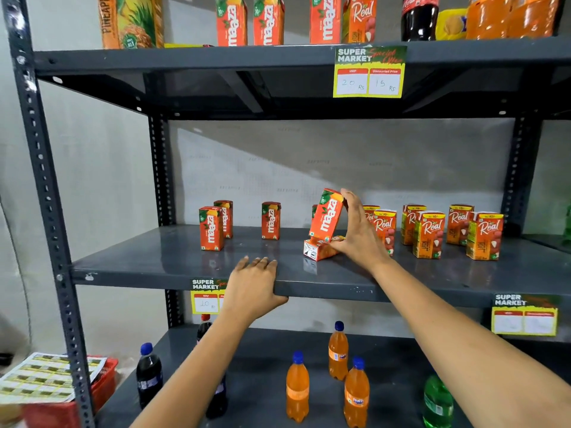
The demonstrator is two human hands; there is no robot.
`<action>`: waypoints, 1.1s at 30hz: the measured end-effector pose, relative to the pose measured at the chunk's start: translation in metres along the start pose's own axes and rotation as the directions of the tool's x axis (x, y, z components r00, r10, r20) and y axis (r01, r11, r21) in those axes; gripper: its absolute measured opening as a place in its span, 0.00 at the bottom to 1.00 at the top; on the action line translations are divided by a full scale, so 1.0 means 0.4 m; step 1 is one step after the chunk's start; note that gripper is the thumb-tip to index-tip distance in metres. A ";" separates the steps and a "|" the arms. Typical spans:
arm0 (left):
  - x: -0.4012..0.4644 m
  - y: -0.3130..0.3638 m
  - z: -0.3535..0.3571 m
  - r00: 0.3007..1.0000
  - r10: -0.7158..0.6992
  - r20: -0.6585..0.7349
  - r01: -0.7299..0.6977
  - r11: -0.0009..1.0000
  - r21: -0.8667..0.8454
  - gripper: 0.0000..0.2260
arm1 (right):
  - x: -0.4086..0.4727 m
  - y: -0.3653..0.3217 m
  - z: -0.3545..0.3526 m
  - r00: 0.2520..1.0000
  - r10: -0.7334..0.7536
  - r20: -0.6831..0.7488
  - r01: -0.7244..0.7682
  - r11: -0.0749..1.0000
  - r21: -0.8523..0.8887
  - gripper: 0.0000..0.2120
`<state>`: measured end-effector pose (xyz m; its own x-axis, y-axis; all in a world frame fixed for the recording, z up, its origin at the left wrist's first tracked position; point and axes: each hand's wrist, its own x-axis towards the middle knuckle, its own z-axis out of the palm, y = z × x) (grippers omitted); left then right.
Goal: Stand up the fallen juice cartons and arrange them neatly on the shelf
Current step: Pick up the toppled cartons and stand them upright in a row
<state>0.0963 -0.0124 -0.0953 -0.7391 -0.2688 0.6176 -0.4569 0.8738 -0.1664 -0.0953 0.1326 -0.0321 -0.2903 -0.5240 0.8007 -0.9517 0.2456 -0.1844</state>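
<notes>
On the grey middle shelf (173,261), my right hand (360,236) grips a red Maaza carton (327,216) that is tilted with its top leaning right. Under it a second Maaza carton (319,248) lies on its side. Three Maaza cartons stand upright to the left: a front one (211,228), one behind it (224,218) and one further right (271,220). Several Real cartons (428,234) stand upright at the right. My left hand (253,285) rests flat on the shelf's front edge, holding no carton.
The upper shelf (185,58) holds more Maaza and Real cartons (231,21), a pineapple carton and bottles. The lower shelf carries orange Fanta bottles (297,387), dark cola bottles (149,375) and a green bottle (437,403). Price tags (369,72) hang from shelf edges. A red basket (102,387) sits at the bottom left.
</notes>
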 end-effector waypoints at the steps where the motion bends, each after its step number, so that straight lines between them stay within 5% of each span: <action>1: -0.004 -0.003 0.000 1.000 -0.010 -0.013 0.010 1.000 -0.024 0.33 | 0.010 -0.012 0.010 1.000 -0.013 0.006 0.013 1.000 0.016 0.51; 15: -0.013 -0.001 0.009 0.997 -0.047 -0.056 0.041 0.994 -0.104 0.23 | 0.158 -0.172 0.236 0.964 -0.132 0.232 0.150 0.987 -0.063 0.51; 25: -0.011 -0.006 0.017 0.999 -0.036 -0.038 0.032 0.994 -0.101 0.25 | 0.161 -0.186 0.284 0.921 -0.058 0.385 0.134 0.976 -0.174 0.50; 33: -0.011 -0.010 0.023 0.996 -0.029 -0.080 0.023 0.997 -0.069 0.27 | 0.138 -0.189 0.240 0.949 -0.071 0.306 0.085 0.996 -0.031 0.28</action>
<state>0.0967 -0.0183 -0.1043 -0.6835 -0.2604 0.6819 -0.4387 0.8932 -0.0987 -0.0492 0.0067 -0.0287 -0.2383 -0.7648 0.5986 -0.9693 0.2254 -0.0979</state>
